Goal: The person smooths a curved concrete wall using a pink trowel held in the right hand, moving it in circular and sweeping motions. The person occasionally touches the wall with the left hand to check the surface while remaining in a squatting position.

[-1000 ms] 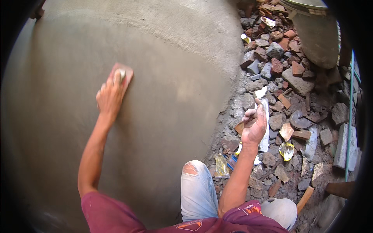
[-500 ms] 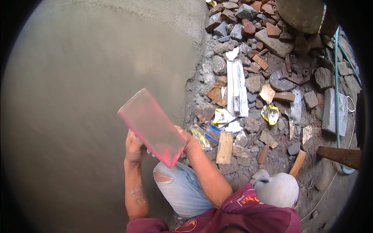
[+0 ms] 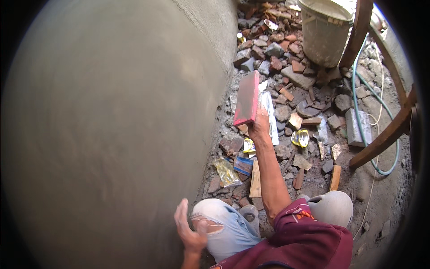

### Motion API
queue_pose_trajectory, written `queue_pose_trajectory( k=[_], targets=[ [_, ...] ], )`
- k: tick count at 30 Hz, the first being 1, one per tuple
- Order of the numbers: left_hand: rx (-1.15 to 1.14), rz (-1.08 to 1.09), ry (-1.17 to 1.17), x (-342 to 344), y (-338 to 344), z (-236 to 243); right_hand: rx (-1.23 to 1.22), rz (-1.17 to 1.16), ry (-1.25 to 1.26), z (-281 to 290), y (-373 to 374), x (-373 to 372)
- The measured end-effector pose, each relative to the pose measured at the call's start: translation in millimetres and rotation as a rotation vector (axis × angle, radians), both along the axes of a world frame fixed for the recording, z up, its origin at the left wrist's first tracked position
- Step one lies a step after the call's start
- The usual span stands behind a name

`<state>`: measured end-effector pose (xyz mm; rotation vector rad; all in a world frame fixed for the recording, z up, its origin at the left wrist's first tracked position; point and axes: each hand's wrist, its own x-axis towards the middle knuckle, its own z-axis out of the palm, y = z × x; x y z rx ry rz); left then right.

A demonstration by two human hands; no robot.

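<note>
From where I stood, the person's bare right hand [image 3: 260, 124] had its grip closed around a flat rectangular float with a grey face and a pinkish-red edge [image 3: 246, 99]. The tool was held up over the heap of broken brick and grey stone [image 3: 273, 67], beside the broad, grey, cement-plastered surface [image 3: 112, 116] and seemingly off it. The bare left hand [image 3: 191, 231] was loosely spread by the torn pale-blue jeans knee [image 3: 214, 220], its grip empty as far as I could see. I took this for a break between strokes in smoothing the plaster, with the float in the right hand alone. The next move, I judged, called for laying the grey face flat to the plaster and pressing evenly.
</note>
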<state>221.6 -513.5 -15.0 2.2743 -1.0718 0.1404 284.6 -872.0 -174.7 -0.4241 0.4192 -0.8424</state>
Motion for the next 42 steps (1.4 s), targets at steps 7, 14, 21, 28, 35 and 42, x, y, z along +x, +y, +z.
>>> queue_pose_trajectory(
  k=[7,14,21,28,35,42],
  targets=[
    [-0.302,-0.060,-0.074,-18,18,-36,-0.649,-0.268,0.504,118,54,82],
    [-0.299,-0.054,-0.077,-7,8,-39,-0.649,-0.422,0.664,139,69,140],
    [-0.059,0.044,-0.362,-3,27,-29,-0.733,-0.516,0.594,116,41,162],
    [0.568,0.319,-1.273,83,58,186,-0.805,-0.353,0.696,127,13,179],
    [0.863,0.447,-1.650,110,54,365,-0.742,-0.233,0.753,131,-117,218],
    [0.835,0.538,-1.630,134,64,393,-0.803,-0.186,0.586,82,33,163]
  ],
)
